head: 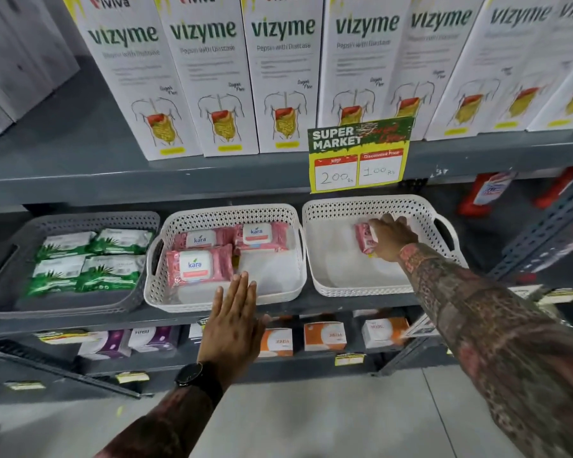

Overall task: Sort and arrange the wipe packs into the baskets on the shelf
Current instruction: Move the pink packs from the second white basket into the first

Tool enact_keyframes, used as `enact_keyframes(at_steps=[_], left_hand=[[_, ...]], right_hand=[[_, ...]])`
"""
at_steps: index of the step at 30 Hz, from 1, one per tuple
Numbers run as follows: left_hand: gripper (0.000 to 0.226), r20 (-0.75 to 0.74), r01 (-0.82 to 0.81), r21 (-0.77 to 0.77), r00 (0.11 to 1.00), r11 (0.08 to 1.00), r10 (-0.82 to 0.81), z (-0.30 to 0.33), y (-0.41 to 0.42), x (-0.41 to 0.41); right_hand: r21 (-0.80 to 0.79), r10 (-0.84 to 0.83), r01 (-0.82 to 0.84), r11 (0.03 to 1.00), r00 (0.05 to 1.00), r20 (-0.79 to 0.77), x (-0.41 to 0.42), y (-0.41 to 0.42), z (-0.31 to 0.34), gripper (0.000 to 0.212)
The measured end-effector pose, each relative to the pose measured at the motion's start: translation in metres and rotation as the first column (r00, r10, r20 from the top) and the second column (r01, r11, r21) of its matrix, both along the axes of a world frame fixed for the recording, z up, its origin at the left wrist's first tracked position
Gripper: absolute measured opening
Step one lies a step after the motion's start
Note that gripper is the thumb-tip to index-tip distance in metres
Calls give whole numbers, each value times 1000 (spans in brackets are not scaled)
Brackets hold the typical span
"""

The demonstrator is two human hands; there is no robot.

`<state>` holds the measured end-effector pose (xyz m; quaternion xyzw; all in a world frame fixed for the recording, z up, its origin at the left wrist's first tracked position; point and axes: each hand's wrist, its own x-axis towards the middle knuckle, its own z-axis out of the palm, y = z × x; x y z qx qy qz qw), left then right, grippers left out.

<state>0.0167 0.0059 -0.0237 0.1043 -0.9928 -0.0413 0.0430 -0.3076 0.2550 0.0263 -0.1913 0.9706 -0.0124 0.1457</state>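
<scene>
Three baskets stand side by side on the middle shelf. The grey basket (80, 219) at the left holds several green wipe packs (86, 262). The middle white basket (225, 214) holds three pink wipe packs (197, 264), and its front right part is bare. Inside the right white basket (361, 206), my right hand (392, 238) grips a pink wipe pack (364, 238) near the back. My left hand (234, 325) hovers flat, fingers together, just before the middle basket's front rim, holding nothing.
White Vizyme boxes (205, 77) line the shelf above, and a yellow price sign (359, 153) hangs off that shelf's edge over the right basket. Small orange boxes (325, 335) and purple boxes sit on the shelf below. A slotted grey upright (549, 226) stands at the right.
</scene>
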Motion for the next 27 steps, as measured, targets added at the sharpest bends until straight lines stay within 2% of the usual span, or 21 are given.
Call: enact_keyframes(at_steps=[3,6,10,12,16,20,22,25,27], left_hand=[[71,5,13,11,1000,1000,-13,0,-1,0],[72,4,13,24,1000,1000,-13,3,-2,1],[74,-23,43,101,999,994,-41,8,-14,8],[75,-39,-6,134,999,991,11,11,-31,16],[81,-31,-120,136,992,983,125,15,-74,38],[83,29,-57,94,998,994,54,18,-91,49],[83,47,-55,83,998,995,52,19,-91,49],[78,63,-64,65,996,996,60,20,-91,49],[76,60,-61,77,997,995,56,19,-92,50]], right_hand=[[-71,-50,49,996,999,-10,10,1,2,78],[-212,-76,53,976,992,-99,28,-13,13,72],[-405,-28,-104,908,951,-308,62,-59,43,71],[-445,28,-202,873,929,-368,83,-91,57,72],[-437,143,-306,846,919,-368,128,-157,58,80],[-261,236,-330,907,913,-334,161,-204,34,78],[-194,259,-312,930,931,-258,168,-216,20,81],[-228,257,-280,933,958,-123,173,-220,9,93],[-251,259,-280,926,959,-116,173,-219,7,95]])
